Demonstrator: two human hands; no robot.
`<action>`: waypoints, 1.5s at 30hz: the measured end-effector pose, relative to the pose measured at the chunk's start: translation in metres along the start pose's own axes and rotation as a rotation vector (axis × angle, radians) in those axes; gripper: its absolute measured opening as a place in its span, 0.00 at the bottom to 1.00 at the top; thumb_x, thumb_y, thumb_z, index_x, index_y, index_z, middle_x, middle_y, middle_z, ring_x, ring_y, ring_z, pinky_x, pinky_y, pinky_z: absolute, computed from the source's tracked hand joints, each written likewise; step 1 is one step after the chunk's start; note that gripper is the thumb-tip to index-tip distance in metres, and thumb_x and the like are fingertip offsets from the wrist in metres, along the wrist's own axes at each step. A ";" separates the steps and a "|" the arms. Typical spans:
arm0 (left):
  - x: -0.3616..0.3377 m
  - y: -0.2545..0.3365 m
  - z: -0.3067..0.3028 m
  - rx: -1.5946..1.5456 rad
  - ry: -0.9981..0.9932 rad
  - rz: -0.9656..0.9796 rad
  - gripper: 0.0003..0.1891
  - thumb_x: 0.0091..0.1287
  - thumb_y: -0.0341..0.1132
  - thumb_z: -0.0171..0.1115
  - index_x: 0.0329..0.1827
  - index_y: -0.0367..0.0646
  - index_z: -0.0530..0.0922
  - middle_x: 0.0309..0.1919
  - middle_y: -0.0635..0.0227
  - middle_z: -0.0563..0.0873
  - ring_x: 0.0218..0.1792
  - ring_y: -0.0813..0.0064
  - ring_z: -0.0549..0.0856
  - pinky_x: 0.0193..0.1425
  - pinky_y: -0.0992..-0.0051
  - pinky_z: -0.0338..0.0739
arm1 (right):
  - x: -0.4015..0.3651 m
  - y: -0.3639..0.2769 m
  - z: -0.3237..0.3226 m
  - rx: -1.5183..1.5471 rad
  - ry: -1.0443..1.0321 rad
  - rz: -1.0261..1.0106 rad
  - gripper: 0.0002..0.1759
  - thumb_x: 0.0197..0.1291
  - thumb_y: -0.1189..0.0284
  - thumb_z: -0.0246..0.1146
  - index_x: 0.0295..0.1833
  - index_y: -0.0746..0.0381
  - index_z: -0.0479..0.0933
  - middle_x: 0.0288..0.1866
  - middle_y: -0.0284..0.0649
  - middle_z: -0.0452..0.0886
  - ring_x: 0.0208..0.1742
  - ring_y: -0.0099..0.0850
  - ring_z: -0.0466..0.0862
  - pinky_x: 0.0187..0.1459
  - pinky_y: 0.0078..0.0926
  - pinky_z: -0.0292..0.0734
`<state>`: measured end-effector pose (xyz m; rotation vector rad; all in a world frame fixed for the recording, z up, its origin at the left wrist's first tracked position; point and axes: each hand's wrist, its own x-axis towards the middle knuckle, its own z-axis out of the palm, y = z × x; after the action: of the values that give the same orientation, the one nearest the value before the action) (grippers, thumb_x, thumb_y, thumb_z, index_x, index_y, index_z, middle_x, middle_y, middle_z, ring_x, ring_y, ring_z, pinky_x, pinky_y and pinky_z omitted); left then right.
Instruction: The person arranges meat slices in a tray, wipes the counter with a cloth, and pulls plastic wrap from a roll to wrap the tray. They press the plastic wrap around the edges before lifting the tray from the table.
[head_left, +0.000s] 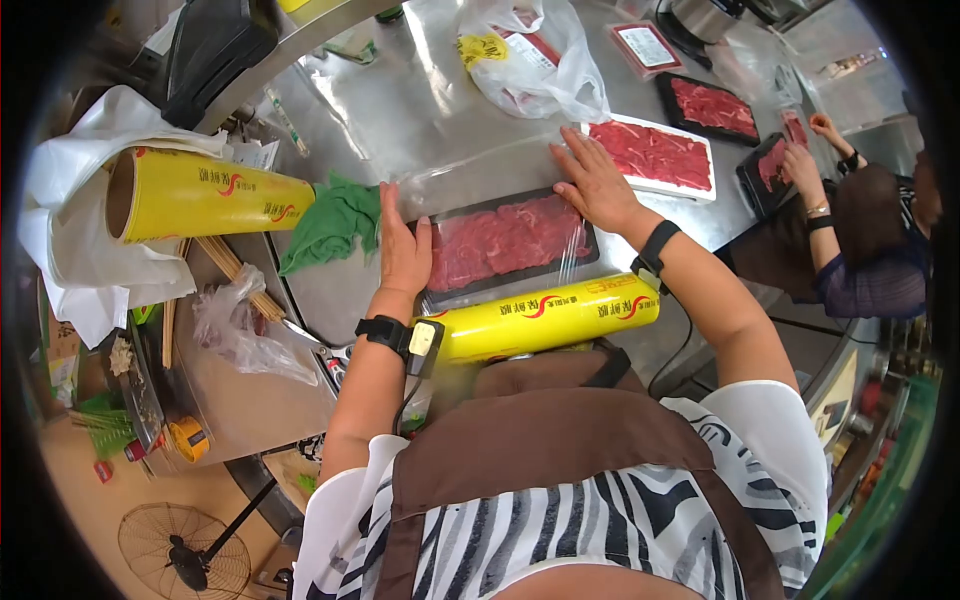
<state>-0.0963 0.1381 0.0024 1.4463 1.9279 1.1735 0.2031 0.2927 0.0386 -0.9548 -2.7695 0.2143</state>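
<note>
A black tray of sliced red meat (pixel 505 243) lies on the steel counter with clear film over it. My left hand (pixel 403 250) is at the tray's left end, on the film, fingers extended. Spread over the film near the tray's upper right corner is my right hand (pixel 597 185). A yellow roll of cling film (pixel 550 315) lies between the tray and my body, and its film runs up over the tray. To the right of my right hand sits a white tray of meat (pixel 655 157).
Left are a green cloth (pixel 335 225), a second yellow roll (pixel 210 197) and wooden sticks. Beyond the trays lie a white plastic bag (pixel 530 65) and more meat packs (pixel 645 48). At the right, a co-worker's hands (pixel 802 165) are at another black tray (pixel 765 175).
</note>
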 end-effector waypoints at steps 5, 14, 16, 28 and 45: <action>0.004 -0.014 -0.001 -0.069 -0.016 -0.058 0.34 0.70 0.27 0.53 0.77 0.38 0.50 0.77 0.42 0.54 0.75 0.46 0.62 0.79 0.60 0.56 | -0.004 0.000 0.014 0.134 0.019 0.066 0.33 0.65 0.66 0.62 0.73 0.60 0.62 0.80 0.52 0.54 0.78 0.53 0.57 0.77 0.46 0.52; 0.004 -0.008 -0.008 0.237 -0.055 0.104 0.29 0.73 0.30 0.51 0.78 0.42 0.56 0.77 0.42 0.54 0.74 0.44 0.62 0.77 0.59 0.57 | -0.002 0.007 0.019 0.015 -0.033 -0.021 0.22 0.66 0.67 0.61 0.64 0.58 0.74 0.80 0.49 0.55 0.79 0.49 0.57 0.77 0.44 0.53; -0.001 -0.015 -0.011 0.406 -0.240 0.088 0.24 0.75 0.36 0.50 0.74 0.42 0.66 0.77 0.43 0.55 0.75 0.43 0.60 0.78 0.59 0.57 | 0.002 0.005 0.016 0.022 -0.051 -0.022 0.21 0.66 0.67 0.61 0.63 0.58 0.76 0.80 0.49 0.55 0.79 0.48 0.57 0.77 0.44 0.53; 0.002 -0.030 -0.028 -0.698 -0.057 -0.257 0.28 0.79 0.58 0.39 0.55 0.41 0.75 0.75 0.58 0.64 0.76 0.64 0.63 0.81 0.65 0.49 | -0.006 0.017 0.006 0.355 0.149 -0.040 0.23 0.71 0.66 0.52 0.68 0.61 0.70 0.73 0.52 0.66 0.72 0.49 0.67 0.73 0.44 0.59; -0.015 0.001 -0.035 -0.610 -0.171 -0.374 0.29 0.79 0.49 0.47 0.77 0.43 0.60 0.57 0.62 0.83 0.49 0.77 0.79 0.49 0.77 0.78 | -0.016 0.018 -0.016 0.418 0.050 -0.019 0.15 0.60 0.71 0.61 0.53 0.63 0.76 0.78 0.49 0.60 0.74 0.49 0.65 0.74 0.37 0.59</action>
<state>-0.1180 0.1118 0.0203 0.7954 1.4546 1.2562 0.2298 0.2977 0.0481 -0.8095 -2.5356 0.7208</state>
